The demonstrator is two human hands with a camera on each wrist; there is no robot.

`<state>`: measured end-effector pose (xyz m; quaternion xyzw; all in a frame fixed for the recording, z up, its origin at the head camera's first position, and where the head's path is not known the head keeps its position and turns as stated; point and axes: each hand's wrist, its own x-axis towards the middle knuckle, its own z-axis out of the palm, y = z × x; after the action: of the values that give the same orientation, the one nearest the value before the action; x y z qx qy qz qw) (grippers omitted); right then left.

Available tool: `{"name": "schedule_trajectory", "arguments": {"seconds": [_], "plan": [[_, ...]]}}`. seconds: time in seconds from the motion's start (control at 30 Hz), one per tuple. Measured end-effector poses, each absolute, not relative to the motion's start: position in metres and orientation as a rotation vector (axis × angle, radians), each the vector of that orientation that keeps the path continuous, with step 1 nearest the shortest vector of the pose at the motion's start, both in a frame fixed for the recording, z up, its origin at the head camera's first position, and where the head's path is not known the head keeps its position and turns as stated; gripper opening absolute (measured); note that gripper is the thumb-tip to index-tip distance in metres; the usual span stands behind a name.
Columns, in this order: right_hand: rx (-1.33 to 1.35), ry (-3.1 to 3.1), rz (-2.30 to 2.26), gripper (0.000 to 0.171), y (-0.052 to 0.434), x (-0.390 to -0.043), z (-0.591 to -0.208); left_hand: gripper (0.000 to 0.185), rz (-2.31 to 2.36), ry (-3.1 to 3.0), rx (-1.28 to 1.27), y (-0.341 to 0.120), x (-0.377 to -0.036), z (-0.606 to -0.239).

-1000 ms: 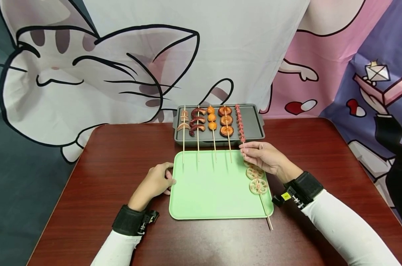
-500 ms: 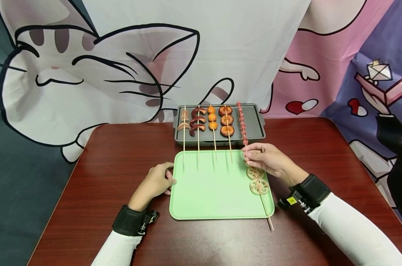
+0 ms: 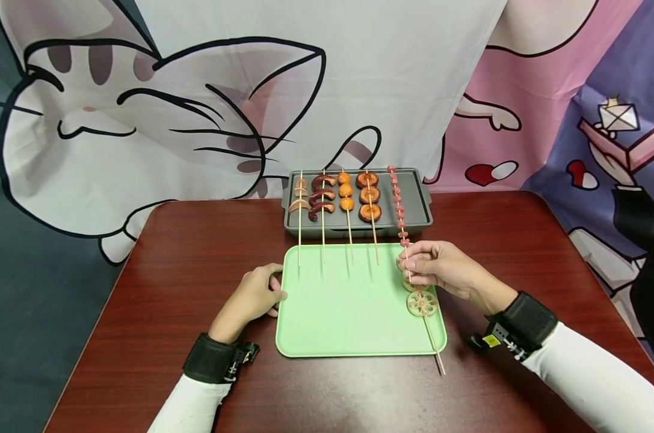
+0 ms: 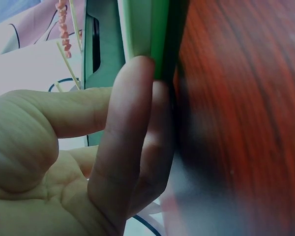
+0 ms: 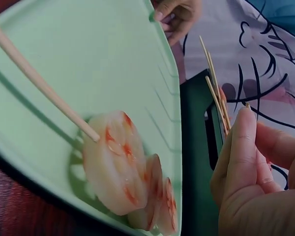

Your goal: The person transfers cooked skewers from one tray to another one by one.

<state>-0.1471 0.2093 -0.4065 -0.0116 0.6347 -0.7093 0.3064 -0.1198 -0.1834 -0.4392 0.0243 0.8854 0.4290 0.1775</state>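
My left hand (image 3: 256,294) holds the left edge of a light green tray (image 3: 348,313); in the left wrist view, thumb and fingers pinch the tray's rim (image 4: 137,29). My right hand (image 3: 446,267) pinches the stick of a skewer of small pink pieces (image 3: 399,204), which slants up over the right part of a grey grill pan (image 3: 420,201). Beneath that hand a skewer of lotus root slices (image 3: 422,304) lies along the tray's right side, its stick poking past the front edge. The right hand partly hides its upper slices. Close up, those slices (image 5: 115,167) show reddish spots.
Four other sticks lie across the pan, handles reaching over the tray: pale slices (image 3: 299,205), brown curved pieces (image 3: 321,195), orange balls (image 3: 345,190) and round brown slices (image 3: 369,195). A reddish-brown table (image 3: 207,240) carries everything. A patterned cloth (image 3: 391,78) hangs behind.
My right hand has moved toward me and slightly right, drawing the pink skewer along, so its pieces now reach lower past the pan's front edge. The left hand and tray stay nearly still.
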Motion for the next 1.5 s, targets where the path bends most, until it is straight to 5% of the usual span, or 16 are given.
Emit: {"name": "schedule_trajectory", "arguments": {"seconds": [1.5], "plan": [[-0.104,1.810,-1.725,0.019,0.212,-0.081,-0.404,0.061,1.192,2.504,0.073,-0.185,-0.120,-0.439]]}}
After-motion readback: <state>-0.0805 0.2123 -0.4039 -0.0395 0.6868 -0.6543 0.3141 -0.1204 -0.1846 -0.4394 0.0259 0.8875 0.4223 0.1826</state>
